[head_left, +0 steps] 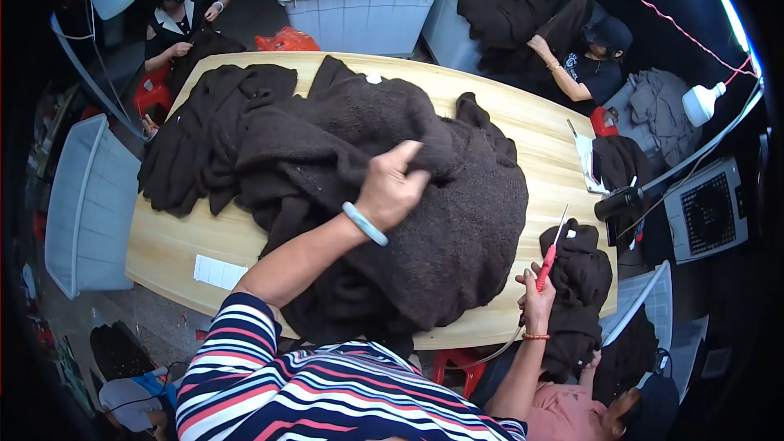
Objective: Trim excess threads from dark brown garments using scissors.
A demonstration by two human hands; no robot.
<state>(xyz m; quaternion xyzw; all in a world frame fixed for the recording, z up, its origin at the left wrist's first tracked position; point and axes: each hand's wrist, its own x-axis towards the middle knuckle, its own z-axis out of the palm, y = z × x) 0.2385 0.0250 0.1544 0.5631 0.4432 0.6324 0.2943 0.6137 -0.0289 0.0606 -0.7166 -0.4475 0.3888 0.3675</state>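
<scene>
A heap of dark brown knit garments (465,229) covers the middle of a light wood table (539,147). My left hand (394,189), with a pale bangle at its wrist, is closed over the heap. Its fingers pinch a raised, blurred fold of the knit garment. In my right hand (536,298), at the table's near right, is a slim tool with a red handle (545,266) and a long thin metal tip. That tip points up and away, apart from the heap. A thin pale cord or tube (502,347) runs down beside this hand.
More dark garments lie on the table's left (216,126) and right (581,265). White paper (219,272) rests near the front edge. A grey bin (359,20) stands behind, another bin (86,212) at left. Co-workers sit at the far left, far right and near right. Lamps hang overhead.
</scene>
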